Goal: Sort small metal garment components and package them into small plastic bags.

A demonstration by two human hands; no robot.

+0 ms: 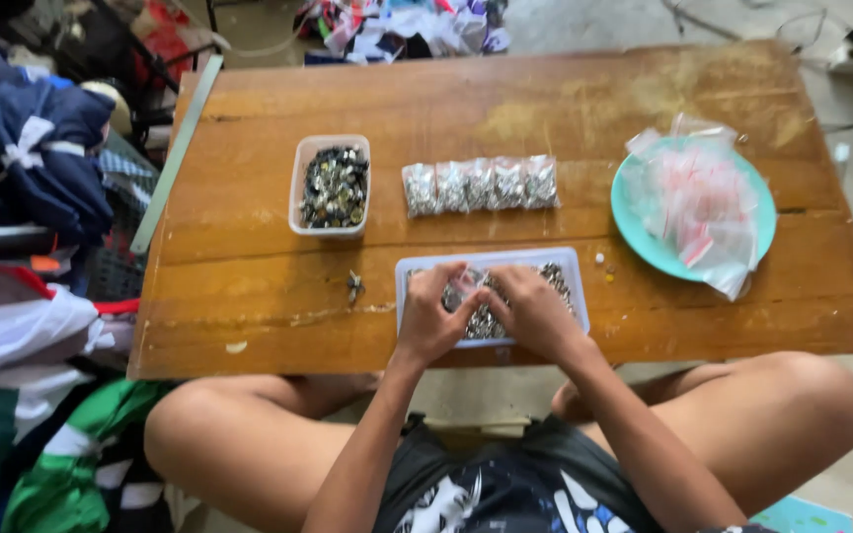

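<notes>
Both my hands are over a shallow clear tray (570, 266) of small silvery metal pieces at the table's front edge. My left hand (431, 316) and my right hand (535, 308) together hold a small clear plastic bag (466, 288) between them, just above the tray. The bag is partly hidden by my fingers, and I cannot tell what is inside it. Behind the tray lies a row of several filled small bags (481, 185) of silvery pieces.
A clear tub (298, 188) of dark metal pieces stands at the left. A teal plate (634, 232) with a heap of empty clear bags sits at the right. One stray metal piece (354, 286) lies left of the tray. Piled clothes flank the low wooden table (249, 296).
</notes>
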